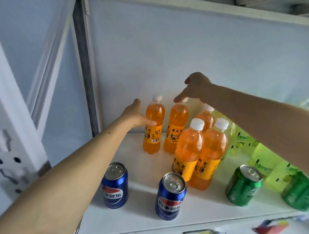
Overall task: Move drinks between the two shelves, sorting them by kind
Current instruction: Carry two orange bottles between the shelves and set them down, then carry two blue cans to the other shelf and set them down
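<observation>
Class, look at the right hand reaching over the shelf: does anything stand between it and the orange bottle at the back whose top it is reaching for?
Nothing visible does. The right hand is open directly above the back orange bottle, fingertips at its cap. The nearer orange bottles stand in front, below the forearm, not between hand and cap.

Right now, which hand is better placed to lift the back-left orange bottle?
Left. The left hand already has its fingers against the back-left orange bottle, while the right hand hovers over the neighbouring orange bottle.

5 orange bottles upright mid-shelf; blue cans front-left; green cans front-right.
</observation>
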Demonstrator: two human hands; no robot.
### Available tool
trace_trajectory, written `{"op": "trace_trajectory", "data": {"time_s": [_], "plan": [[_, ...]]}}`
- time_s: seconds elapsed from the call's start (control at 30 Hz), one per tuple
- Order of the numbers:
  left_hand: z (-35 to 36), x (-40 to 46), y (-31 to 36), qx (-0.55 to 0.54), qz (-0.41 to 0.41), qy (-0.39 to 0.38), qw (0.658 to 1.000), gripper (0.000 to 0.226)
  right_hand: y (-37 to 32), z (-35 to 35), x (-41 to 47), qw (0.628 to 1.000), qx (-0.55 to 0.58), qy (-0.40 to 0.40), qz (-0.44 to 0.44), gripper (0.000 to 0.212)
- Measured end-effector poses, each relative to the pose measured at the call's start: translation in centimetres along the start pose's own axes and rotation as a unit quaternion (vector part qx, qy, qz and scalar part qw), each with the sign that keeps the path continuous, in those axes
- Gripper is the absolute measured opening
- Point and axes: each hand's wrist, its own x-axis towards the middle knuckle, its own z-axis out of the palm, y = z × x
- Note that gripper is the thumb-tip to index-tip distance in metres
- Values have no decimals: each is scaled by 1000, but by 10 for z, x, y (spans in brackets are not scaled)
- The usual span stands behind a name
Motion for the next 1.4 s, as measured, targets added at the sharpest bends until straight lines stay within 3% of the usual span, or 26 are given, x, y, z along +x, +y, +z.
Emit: {"op": "trace_trajectory", "data": {"time_s": [0.43,0.73,0.97,1.2,1.4], "plan": [[-16,-147,-2,-27,28,117,992,86,-1,-15,-118,990,16,41,-131,73],[1,-201,-39,-9,-41,105,994,118,30,16,-198,995,19,28,-98,79],[22,-215,-76,-93,-82,63,990,135,69,73,-234,999,47,10,-14,94],[40,-203,-102,-183,-108,85,973,109,101,126,-242,996,62,16,61,104],[41,-186,-99,-207,-87,95,970,84,110,151,-228,992,103,5,68,89]]}}
